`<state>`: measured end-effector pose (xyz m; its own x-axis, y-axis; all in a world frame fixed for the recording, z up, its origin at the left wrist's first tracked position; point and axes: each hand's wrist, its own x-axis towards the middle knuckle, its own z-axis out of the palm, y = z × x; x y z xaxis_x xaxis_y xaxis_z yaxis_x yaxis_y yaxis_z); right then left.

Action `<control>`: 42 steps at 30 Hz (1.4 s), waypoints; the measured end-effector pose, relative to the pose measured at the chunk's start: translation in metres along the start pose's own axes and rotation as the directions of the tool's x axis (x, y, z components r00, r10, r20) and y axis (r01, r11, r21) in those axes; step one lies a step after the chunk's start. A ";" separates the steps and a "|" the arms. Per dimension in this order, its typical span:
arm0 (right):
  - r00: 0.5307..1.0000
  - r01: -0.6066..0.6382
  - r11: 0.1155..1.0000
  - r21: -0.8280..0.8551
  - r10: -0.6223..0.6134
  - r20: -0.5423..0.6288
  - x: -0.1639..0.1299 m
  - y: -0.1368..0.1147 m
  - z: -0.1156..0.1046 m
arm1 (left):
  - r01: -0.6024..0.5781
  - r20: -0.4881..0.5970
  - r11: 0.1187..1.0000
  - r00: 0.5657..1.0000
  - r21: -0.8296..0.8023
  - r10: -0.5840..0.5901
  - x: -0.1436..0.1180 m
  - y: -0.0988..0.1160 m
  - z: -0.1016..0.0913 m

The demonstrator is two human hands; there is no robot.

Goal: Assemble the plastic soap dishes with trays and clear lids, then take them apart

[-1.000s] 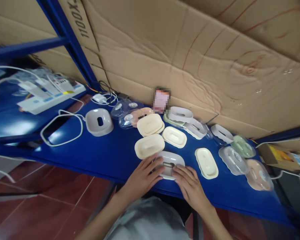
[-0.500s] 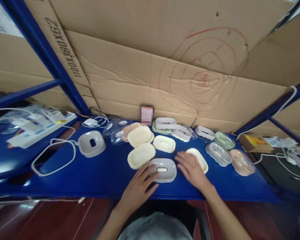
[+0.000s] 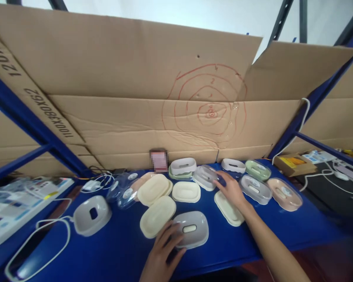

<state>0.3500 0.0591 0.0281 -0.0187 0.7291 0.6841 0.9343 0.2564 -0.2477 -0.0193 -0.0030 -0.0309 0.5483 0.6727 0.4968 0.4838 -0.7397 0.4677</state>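
Observation:
My left hand (image 3: 166, 250) has its fingers spread and bent over the left edge of a grey oval box (image 3: 198, 237), whose slot shows a cream insert. At the back middle, my right hand (image 3: 231, 188) has its fingers closed at the right edge of a clear plastic lid (image 3: 210, 172). That lid overlaps a light grey box (image 3: 202, 182); whether it sits on it I cannot tell. Below the right wrist lies a cream oval tray (image 3: 228, 208). More cream trays, including one flat tray (image 3: 186, 192), lie left of it.
Clear-lidded boxes in grey (image 3: 255, 190), green (image 3: 257, 170) and peach (image 3: 284, 194) stand on the right. A grey slotted shell (image 3: 91, 215) and a white cable (image 3: 67, 235) are on the left. Clear lids (image 3: 126, 196) lie at the back left, before a cardboard wall (image 3: 120, 121).
My right hand has moved from beside the cream tray to the back and closed on the clear lid. My left hand stays at the grey box. The view has tilted up.

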 end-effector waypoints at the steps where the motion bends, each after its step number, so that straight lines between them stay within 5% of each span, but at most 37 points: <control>1: 0.999 0.022 0.999 0.036 -0.023 0.025 -0.008 -0.008 -0.010 | 0.051 0.011 0.998 0.999 -0.022 -0.051 0.004 0.003 0.002; 5: 0.959 0.070 0.963 0.262 -0.137 0.246 -0.055 -0.050 -0.041 | 0.246 0.019 0.965 0.969 -0.086 -0.246 0.018 0.011 0.009; 10: 0.889 0.038 0.919 0.393 -0.211 0.407 -0.095 -0.083 -0.042 | 0.216 0.083 0.965 0.975 -0.149 -0.205 0.024 0.011 0.009; 21: 0.864 0.249 0.908 0.336 -0.365 0.346 -0.103 -0.079 -0.028 | 0.211 0.127 0.970 0.972 -0.122 -0.196 0.021 0.012 0.009; 33: 0.912 0.010 0.941 0.337 -0.147 0.383 -0.113 -0.103 -0.024 | 0.258 0.112 0.956 0.963 -0.140 -0.244 0.020 0.011 0.008; 42: 0.902 -0.027 0.945 0.326 -0.118 0.415 -0.110 -0.101 -0.026 | 0.216 0.138 0.967 0.971 -0.133 -0.197 0.028 0.004 0.006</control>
<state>0.2669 -0.0636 -0.0042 -0.2747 0.8908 0.3620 0.7671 0.4300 -0.4761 0.0020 0.0129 -0.0195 0.5309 0.7967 0.2888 0.4954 -0.5683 0.6570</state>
